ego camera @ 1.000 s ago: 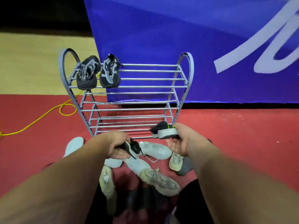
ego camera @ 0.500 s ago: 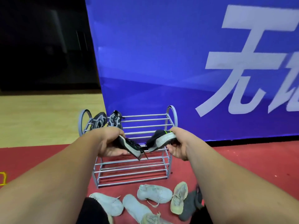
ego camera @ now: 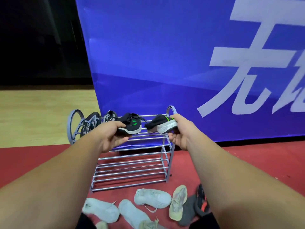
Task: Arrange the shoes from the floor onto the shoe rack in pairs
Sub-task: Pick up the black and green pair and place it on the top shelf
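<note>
1. Left hand (ego camera: 110, 136): fingers curled around the heel of a black-and-green shoe (ego camera: 130, 125) at the top tier of the shoe rack (ego camera: 132, 162), just right of the dark pair (ego camera: 99, 121) there; set its sole flat across the bars.
2. Right hand (ego camera: 179, 131): fingers clamped on the matching shoe (ego camera: 162, 124) near the rack's right end; turn it level, toe beside its mate.
</note>
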`<control>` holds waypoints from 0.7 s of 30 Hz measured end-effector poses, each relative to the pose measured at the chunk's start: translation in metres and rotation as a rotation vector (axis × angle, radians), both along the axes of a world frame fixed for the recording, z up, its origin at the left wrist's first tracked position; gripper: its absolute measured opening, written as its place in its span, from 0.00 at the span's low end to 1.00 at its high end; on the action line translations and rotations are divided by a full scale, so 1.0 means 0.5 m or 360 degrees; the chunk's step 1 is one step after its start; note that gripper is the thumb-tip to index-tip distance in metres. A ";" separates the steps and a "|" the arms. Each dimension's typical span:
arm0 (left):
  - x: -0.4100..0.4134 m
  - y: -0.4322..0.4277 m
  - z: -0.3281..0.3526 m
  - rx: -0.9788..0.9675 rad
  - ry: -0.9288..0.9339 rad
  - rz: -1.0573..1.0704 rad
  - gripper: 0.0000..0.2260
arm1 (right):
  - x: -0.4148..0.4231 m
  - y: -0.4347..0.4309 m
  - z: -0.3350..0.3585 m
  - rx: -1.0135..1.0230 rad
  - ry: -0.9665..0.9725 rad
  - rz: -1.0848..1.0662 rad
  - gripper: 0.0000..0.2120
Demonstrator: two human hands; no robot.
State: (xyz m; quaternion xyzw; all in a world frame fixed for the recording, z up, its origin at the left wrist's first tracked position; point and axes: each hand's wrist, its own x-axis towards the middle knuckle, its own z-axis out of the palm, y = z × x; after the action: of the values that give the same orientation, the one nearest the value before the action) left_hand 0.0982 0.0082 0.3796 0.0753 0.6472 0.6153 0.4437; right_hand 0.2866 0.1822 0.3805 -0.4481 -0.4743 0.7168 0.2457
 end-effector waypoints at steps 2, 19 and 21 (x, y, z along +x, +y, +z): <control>-0.011 0.022 -0.029 0.0050 -0.0031 0.0053 0.12 | -0.014 0.014 -0.020 0.0000 0.0056 -0.0058 0.14; -0.115 0.098 -0.225 0.0312 -0.0234 0.0169 0.15 | -0.195 0.126 -0.240 -0.0237 -0.0189 -0.0348 0.16; -0.119 0.105 -0.235 0.0314 -0.0235 0.0164 0.15 | -0.198 0.118 -0.259 -0.0342 -0.0202 -0.0316 0.18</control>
State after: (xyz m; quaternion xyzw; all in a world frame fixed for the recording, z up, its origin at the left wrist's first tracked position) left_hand 0.0389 0.0607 0.2619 0.0396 0.5520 0.7019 0.4484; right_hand 0.1874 0.2412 0.2510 -0.5610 -0.3628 0.7058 0.2357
